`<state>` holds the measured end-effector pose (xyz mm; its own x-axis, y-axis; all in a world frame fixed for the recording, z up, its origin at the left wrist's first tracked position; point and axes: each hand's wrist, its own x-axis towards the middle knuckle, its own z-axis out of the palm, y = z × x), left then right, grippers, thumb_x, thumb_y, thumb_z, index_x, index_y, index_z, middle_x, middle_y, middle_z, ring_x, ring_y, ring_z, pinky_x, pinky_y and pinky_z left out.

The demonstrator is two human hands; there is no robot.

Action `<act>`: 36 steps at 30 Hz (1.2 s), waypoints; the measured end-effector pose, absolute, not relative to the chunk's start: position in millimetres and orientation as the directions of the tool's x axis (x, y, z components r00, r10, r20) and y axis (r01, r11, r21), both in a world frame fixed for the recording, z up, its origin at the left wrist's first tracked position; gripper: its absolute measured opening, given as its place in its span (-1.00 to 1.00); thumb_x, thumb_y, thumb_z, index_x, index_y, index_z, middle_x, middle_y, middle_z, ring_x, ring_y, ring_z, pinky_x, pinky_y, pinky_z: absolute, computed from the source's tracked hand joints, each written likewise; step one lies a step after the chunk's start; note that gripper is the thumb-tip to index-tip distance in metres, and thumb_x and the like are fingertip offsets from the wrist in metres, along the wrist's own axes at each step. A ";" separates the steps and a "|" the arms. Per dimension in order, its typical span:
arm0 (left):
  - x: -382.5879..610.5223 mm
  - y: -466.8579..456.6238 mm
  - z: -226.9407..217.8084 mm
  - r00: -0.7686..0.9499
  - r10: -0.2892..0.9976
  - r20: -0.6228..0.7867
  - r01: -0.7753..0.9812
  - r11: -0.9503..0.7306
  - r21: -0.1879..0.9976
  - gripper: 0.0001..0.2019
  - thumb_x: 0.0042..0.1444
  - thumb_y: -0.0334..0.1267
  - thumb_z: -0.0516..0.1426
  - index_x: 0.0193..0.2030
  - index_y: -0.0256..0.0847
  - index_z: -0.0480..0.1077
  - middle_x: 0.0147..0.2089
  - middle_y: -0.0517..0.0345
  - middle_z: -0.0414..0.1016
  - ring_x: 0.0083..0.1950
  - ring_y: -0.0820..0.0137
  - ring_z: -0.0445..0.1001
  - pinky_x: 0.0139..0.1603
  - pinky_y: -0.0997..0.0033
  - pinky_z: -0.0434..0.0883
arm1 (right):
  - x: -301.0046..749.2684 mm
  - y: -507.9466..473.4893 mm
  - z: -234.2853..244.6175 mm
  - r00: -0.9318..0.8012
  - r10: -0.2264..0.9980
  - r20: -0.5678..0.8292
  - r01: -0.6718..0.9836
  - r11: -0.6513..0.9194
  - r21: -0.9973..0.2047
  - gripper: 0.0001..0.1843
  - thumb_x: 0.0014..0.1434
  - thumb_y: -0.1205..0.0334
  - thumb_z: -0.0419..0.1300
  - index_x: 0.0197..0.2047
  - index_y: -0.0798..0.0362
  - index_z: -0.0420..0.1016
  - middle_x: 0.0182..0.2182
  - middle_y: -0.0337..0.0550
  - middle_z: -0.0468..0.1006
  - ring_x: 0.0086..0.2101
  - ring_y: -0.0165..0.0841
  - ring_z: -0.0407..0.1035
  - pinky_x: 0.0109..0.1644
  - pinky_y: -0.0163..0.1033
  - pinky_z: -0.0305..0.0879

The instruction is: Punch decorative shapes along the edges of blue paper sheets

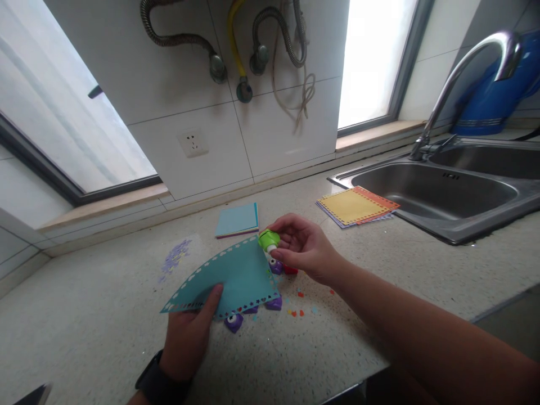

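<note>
Steel sink point(453, 185), chrome faucet point(508, 56), blue container point(485, 109) behind it; white wall socket point(193, 143), yellow pipe point(234, 45), ribbed hoses point(181, 39)

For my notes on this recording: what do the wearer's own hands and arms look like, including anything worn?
The left hand is ungloved, with a wide black band, perhaps a watch, at its wrist. The right hand is ungloved too; its wrist and forearm are bare, no sleeve showing.

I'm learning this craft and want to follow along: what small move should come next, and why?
Probably squeeze the green punch with the right hand while the left hand steadies the teal sheet. The punch appears to be at the sheet's upper right corner; cutouts line the top and bottom edges, but the right edge's upper part seems plain.
</note>
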<state>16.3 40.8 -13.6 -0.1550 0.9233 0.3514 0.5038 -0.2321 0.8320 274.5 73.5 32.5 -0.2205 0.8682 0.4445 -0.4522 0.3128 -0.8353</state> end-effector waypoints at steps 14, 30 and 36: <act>16.0 41.0 -12.4 -0.143 0.913 0.382 0.554 -0.245 0.795 -0.70 0.10 -0.05 0.27 -0.11 -0.17 0.58 0.02 0.01 0.64 0.16 0.05 0.51 0.39 -0.02 0.20 | 275.8 79.4 26.1 -0.339 0.868 0.363 -0.286 0.273 -0.919 -0.59 0.02 0.23 0.46 -0.05 0.04 0.53 -0.35 -0.25 0.51 -0.38 -0.47 0.42 -0.25 -0.30 0.44; 14.8 39.7 -5.9 -0.154 0.978 0.138 0.380 -0.070 0.922 -0.60 0.04 0.06 0.29 -0.22 -0.29 0.60 -0.19 -0.04 0.70 -0.21 0.10 0.65 -0.13 0.13 0.58 | 282.1 92.0 11.0 -0.438 0.895 0.084 0.007 0.097 -0.995 -0.56 0.03 -0.05 0.43 -0.12 0.05 0.53 -0.47 -0.28 0.44 -0.49 -0.47 0.32 -0.42 -0.32 0.28; 14.6 39.0 -7.0 -0.133 0.991 0.034 0.240 -0.002 0.971 -0.54 0.00 0.07 0.32 -0.19 -0.34 0.58 -0.26 -0.04 0.69 -0.36 0.18 0.64 -0.36 0.24 0.60 | 281.2 91.7 10.8 -0.490 0.871 0.026 0.017 0.039 -0.999 -0.62 0.06 -0.04 0.41 -0.19 0.04 0.51 -0.50 -0.30 0.42 -0.54 -0.49 0.25 -0.53 -0.36 0.13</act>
<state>14.6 39.0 -7.0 -0.1326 0.9906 0.0344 0.2402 -0.0016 0.9707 281.2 91.7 10.8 -0.4902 0.8713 0.0256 0.0173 0.0391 -0.9991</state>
